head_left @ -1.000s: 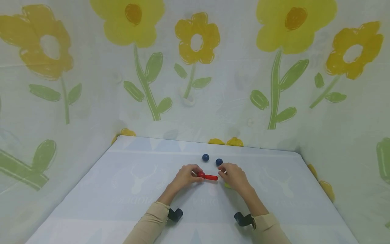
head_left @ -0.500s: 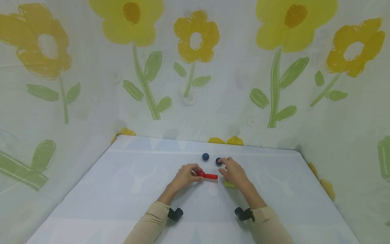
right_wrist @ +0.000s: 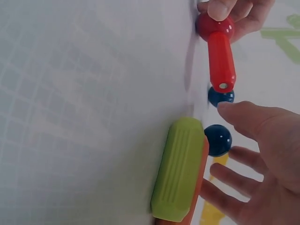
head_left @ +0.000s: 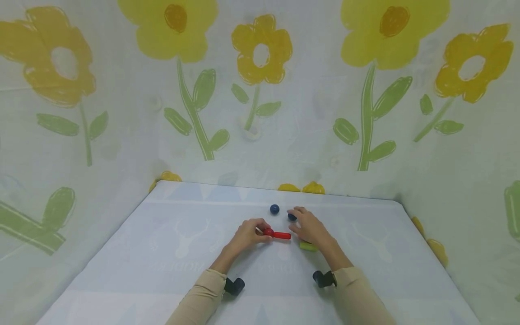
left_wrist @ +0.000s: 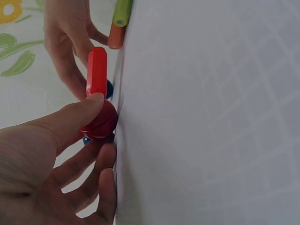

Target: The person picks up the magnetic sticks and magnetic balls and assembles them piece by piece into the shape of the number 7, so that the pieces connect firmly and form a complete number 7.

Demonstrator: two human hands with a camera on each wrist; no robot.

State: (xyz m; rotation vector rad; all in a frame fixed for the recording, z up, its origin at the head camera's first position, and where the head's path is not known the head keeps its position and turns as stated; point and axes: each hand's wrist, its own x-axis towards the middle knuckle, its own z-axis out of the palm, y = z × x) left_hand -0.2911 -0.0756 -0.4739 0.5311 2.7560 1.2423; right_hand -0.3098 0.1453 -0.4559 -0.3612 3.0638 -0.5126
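Observation:
My left hand [head_left: 245,234] pinches a red ball [left_wrist: 104,117] between thumb and fingers. A red ridged rod [head_left: 282,235] sticks out from that ball toward the right, its end showing a small metallic disc in the right wrist view. My right hand [head_left: 310,228] reaches over a dark blue ball [right_wrist: 218,140], thumb and fingers spread about it. A gap shows between thumb and ball in the right wrist view; whether a fingertip touches it I cannot tell. A second blue ball [head_left: 274,209] lies farther back to the left, untouched.
A lime green ridged rod [right_wrist: 177,171] lies on the white table [head_left: 183,253] beneath my right wrist. Alongside it is an orange rod [left_wrist: 116,37], partly hidden. A flower-printed cloth [head_left: 300,122] stands up behind the table's far edge.
My right hand has moved forward and slightly left, over the nearer blue ball, and more of the green rod shows. My left hand keeps its hold on the red ball and stays put.

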